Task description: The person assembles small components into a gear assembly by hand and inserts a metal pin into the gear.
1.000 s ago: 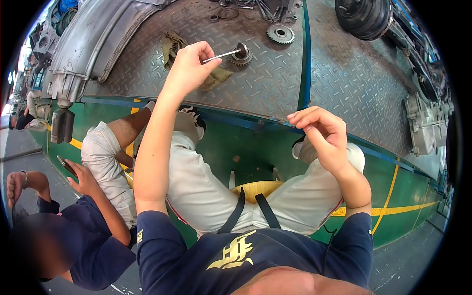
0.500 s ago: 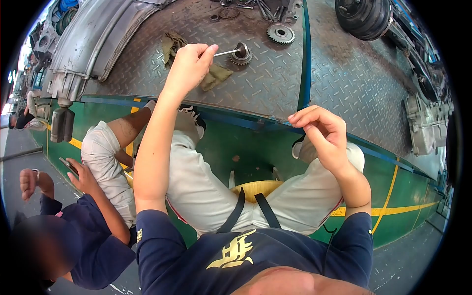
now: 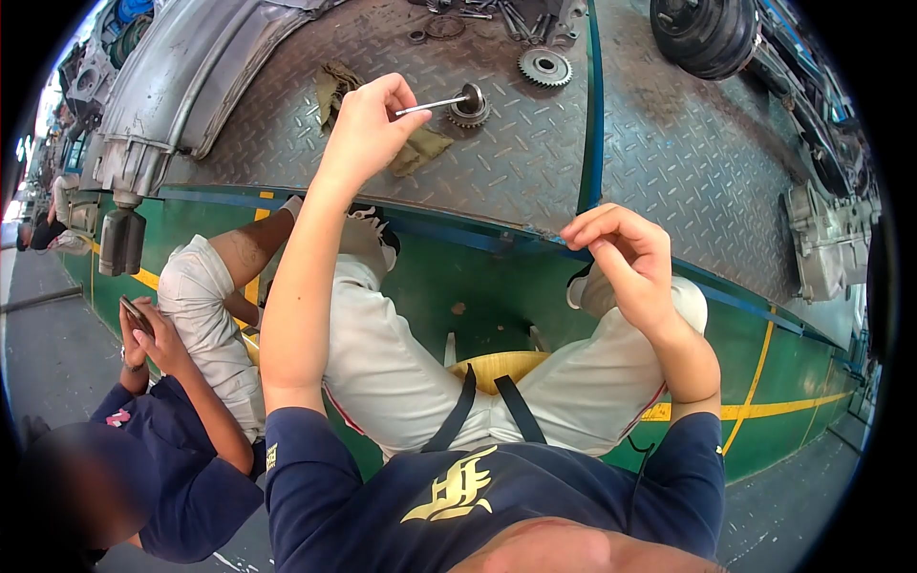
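Observation:
My left hand [image 3: 371,126] pinches the thin stem of what looks like an engine valve [image 3: 435,104] between thumb and fingers. The valve's round dark head meets a small toothed gear [image 3: 469,116] on the metal plate; the overlap hides whether it sits inside or on top. Beneath and beside that hand lies a crumpled olive rag [image 3: 420,151]. My right hand [image 3: 630,256] hovers near the table's front edge, loosely bent, thumb and fingers apart with nothing visible in them.
A larger gear [image 3: 545,67] lies farther back, near several bolts [image 3: 516,21]. A big grey casing [image 3: 196,76] occupies the left. To the right are a black drum [image 3: 702,36] and a metal housing [image 3: 829,239]. A seated person [image 3: 181,449] at left holds a phone [image 3: 137,315].
My left hand's fingers have shifted slightly on the valve stem, showing more of its end. The neighbouring person's other hand has come up to the phone. My right hand stays put.

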A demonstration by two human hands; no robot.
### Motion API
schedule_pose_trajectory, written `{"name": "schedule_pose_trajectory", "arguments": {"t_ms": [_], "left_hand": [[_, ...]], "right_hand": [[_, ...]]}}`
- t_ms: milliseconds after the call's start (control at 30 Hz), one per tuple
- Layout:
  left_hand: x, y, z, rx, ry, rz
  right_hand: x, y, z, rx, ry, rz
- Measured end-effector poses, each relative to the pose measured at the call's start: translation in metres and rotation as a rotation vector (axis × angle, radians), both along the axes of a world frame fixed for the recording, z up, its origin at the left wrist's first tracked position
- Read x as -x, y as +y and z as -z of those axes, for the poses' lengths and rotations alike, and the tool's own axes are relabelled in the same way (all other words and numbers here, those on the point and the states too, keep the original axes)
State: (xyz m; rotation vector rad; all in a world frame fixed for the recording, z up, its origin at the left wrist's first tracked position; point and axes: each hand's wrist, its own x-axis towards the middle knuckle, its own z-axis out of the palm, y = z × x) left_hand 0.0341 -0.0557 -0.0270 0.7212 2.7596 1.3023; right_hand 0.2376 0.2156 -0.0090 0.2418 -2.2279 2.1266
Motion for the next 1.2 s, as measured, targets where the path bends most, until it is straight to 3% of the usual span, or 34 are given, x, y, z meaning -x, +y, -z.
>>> {"name": "schedule_pose_trajectory", "arguments": {"t_ms": [100,200,600,1200], "left_hand": [[0.0057,-0.0031,0.0083,-0.013,-0.018,0.029],[0.0012,0.0016,0.0028,-0.057,-0.238,-0.061],[0.0015,-0.0006,0.0055,-0.013,0.043,0.005],[-0.0038,0.0033,-0.0007,-0.064,-0.015,0.015]], "right_hand": [[0.0001,0.0002,0.0004,0.001,0.003,-0.003],[-0.0003,0.0006,0.0006,-0.002,0.005,-0.015],[-0.0009,0.0013,0.0007,0.012,0.012,-0.013],[-0.0007,0.0002,-0.0020,-0.009,0.003,-0.031]]}}
